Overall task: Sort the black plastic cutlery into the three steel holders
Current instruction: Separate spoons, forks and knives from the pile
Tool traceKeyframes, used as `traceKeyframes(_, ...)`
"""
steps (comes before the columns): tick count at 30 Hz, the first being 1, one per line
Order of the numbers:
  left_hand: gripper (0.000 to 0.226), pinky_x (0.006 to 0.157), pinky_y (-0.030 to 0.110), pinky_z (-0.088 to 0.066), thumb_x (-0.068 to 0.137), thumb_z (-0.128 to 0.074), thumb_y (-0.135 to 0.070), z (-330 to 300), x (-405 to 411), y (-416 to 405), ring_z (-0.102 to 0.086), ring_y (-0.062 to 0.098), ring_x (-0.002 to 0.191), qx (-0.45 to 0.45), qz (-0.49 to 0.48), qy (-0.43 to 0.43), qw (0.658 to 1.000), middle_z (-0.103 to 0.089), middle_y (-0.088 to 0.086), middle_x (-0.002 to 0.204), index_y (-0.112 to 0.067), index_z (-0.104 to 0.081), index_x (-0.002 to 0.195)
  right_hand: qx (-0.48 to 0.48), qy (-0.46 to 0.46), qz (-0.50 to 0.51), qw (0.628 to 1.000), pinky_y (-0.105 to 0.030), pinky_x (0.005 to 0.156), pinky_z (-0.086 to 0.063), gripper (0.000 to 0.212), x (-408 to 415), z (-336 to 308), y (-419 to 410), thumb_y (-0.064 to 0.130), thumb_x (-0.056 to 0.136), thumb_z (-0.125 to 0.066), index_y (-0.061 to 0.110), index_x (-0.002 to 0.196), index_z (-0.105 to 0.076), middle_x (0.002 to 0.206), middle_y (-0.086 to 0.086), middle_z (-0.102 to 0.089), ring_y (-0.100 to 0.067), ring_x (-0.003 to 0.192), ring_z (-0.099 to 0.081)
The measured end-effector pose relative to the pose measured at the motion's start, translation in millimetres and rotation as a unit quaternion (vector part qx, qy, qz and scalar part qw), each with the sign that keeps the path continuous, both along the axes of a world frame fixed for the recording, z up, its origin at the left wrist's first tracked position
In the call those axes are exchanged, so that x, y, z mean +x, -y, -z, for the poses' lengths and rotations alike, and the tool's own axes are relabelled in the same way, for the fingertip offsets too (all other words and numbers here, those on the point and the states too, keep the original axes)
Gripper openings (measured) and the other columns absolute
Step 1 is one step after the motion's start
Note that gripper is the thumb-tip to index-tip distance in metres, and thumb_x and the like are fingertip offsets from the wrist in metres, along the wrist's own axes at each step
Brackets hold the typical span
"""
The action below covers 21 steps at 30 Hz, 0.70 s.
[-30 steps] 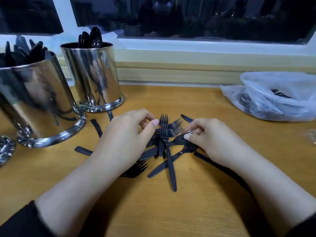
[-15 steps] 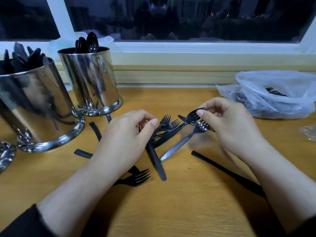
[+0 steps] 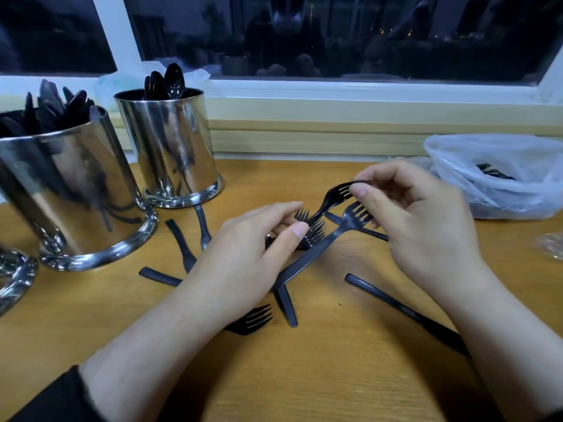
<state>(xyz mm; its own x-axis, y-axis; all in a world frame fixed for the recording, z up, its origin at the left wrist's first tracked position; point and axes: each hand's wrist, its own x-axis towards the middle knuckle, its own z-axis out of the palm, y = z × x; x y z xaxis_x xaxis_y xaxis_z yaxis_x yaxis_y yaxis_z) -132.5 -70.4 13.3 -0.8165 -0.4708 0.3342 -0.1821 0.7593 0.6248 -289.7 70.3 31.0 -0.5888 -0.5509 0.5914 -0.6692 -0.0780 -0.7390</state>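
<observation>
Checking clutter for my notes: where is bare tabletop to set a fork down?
Bare wood lies along the near edge of the table and between the steel holder and plastic bag. Crowded: the forks around both hands.

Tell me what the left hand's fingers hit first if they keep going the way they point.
Probably the fork heads bunched just ahead of the left hand, whose fingertips already touch them. Beyond those lie the two forks held by the right hand. Depth is uncertain.

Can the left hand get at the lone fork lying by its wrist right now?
Probably not at once: the left hand already pinches forks in the pile, and its own wrist covers the lone fork's handle. The tines lie bare on the table, so after letting go, likely yes.
</observation>
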Motion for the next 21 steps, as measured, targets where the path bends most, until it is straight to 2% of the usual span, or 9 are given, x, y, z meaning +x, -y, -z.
traceKeyframes(2,0.023,0.077,0.006,-0.044,0.102,-0.046,-0.043,-0.4,-0.4,-2.5,-0.061,-0.009,0.092,0.053,0.015,0.001,0.998,-0.069,-0.021,0.089,-0.045,-0.064,0.116,-0.002,0.0,-0.027,1.0,-0.015,0.065,-0.045,0.02,7.6,5.4,5.9,0.015,0.091,-0.072,0.034,0.085,-0.068,0.081,0.007,-0.065,-0.009,0.07,-0.058)
traceKeyframes(3,0.019,0.072,0.013,-0.049,0.103,-0.047,-0.04,-1.0,-0.8,-3.1,-0.066,-0.003,0.083,0.085,0.026,0.001,0.996,-0.07,-0.016,0.086,-0.04,-0.066,0.104,0.002,-0.007,-0.032,0.999,-0.017,0.066,-0.046,0.021,10.2,8.1,8.4,0.015,0.091,-0.072,0.034,0.085,-0.068,0.082,0.007,-0.065,-0.011,0.072,-0.059)
traceKeyframes(6,0.022,0.064,0.031,-0.057,0.106,-0.049,-0.033,-4.0,-2.4,-5.3,-0.07,0.013,0.063,0.191,0.063,0.006,0.979,-0.071,-0.002,0.075,-0.028,-0.068,0.095,0.006,-0.025,-0.024,0.999,-0.025,0.07,-0.049,0.017,11.5,12.8,12.3,0.016,0.092,-0.072,0.032,0.089,-0.067,0.085,0.006,-0.064,-0.017,0.079,-0.061)
traceKeyframes(9,0.03,0.05,0.027,-0.05,0.108,-0.046,-0.032,-8.9,-2.1,-7.3,-0.058,0.015,0.047,0.286,0.099,0.006,0.953,-0.065,-0.002,0.064,-0.028,-0.066,0.086,0.004,-0.042,0.002,0.999,-0.025,0.074,-0.05,0.017,10.0,13.5,12.9,0.02,0.091,-0.072,0.035,0.092,-0.066,0.085,0.004,-0.064,-0.016,0.08,-0.061)
traceKeyframes(12,0.035,0.048,0.017,-0.038,0.106,-0.047,-0.038,-8.3,-1.4,-9.1,-0.043,0.003,0.042,0.245,0.113,0.03,0.962,-0.056,-0.011,0.053,-0.027,-0.059,0.075,-0.003,-0.038,0.011,0.999,-0.02,0.069,-0.047,0.018,11.8,14.3,16.4,0.024,0.089,-0.074,0.039,0.094,-0.066,0.083,0.005,-0.064,-0.016,0.074,-0.059)
traceKeyframes(14,0.029,0.046,0.011,-0.034,0.104,-0.054,-0.036,-7.8,-1.0,-6.0,-0.04,-0.002,0.044,0.231,0.115,0.021,0.966,-0.052,-0.013,0.057,-0.028,-0.06,0.076,-0.02,-0.016,0.0,1.0,-0.019,0.069,-0.047,0.021,14.5,13.7,17.4,0.027,0.088,-0.074,0.04,0.101,-0.065,0.086,0.005,-0.063,-0.013,0.073,-0.058)
traceKeyframes(17,0.019,0.042,0.017,-0.031,0.104,-0.053,-0.038,-7.7,3.5,14.5,-0.037,0.003,0.044,0.252,0.031,-0.045,0.966,-0.048,-0.013,0.057,-0.029,-0.069,0.096,-0.017,-0.007,0.026,0.999,-0.01,0.071,-0.045,0.027,13.8,10.1,14.1,0.033,0.088,-0.071,0.041,0.112,-0.061,0.096,0.007,-0.063,-0.004,0.079,-0.057)
traceKeyframes(19,0.022,0.042,0.025,-0.029,0.104,-0.05,-0.042,-9.7,9.6,31.6,-0.033,0.009,0.045,0.271,-0.043,-0.101,0.956,-0.043,-0.008,0.058,-0.032,-0.07,0.101,0.042,-0.035,0.054,0.997,-0.006,0.07,-0.041,0.019,10.3,6.2,10.9,0.033,0.092,-0.068,0.038,0.109,-0.064,0.095,0.011,-0.064,-0.001,0.082,-0.056)
traceKeyframes(21,0.024,0.043,0.027,-0.029,0.105,-0.048,-0.042,-8.3,17.3,43.4,-0.032,0.012,0.046,0.262,-0.072,-0.125,0.954,-0.041,-0.002,0.061,-0.033,-0.069,0.101,0.125,-0.067,0.059,0.988,-0.007,0.068,-0.04,0.007,9.8,2.0,13.3,0.036,0.093,-0.066,0.038,0.1,-0.067,0.09,0.014,-0.065,-0.001,0.084,-0.056)
